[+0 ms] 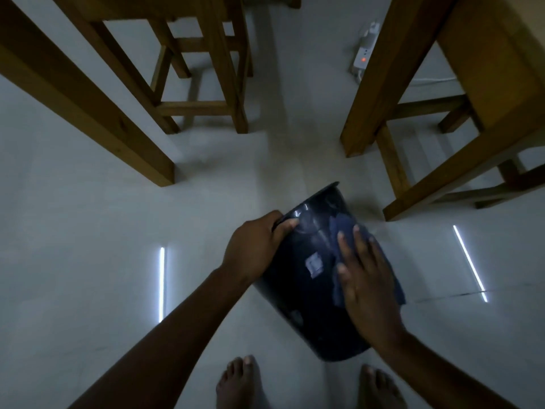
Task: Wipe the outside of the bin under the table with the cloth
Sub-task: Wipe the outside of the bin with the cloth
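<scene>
A dark plastic bin (306, 290) is tilted on its side above the pale floor, its rim pointing away from me and its base toward my feet. A small pale label shows on its wall. My left hand (255, 246) grips the bin's rim at the left, thumb over the edge. My right hand (365, 276) lies flat with fingers spread, pressing a blue cloth (342, 231) against the bin's upper right side. Most of the cloth is hidden under the hand.
Wooden table legs (88, 107) stand at the left and wooden legs (380, 84) at the right, with a stool (203, 84) behind. A white power strip (364, 54) lies on the floor at the back. My bare feet (239, 385) are at the bottom edge.
</scene>
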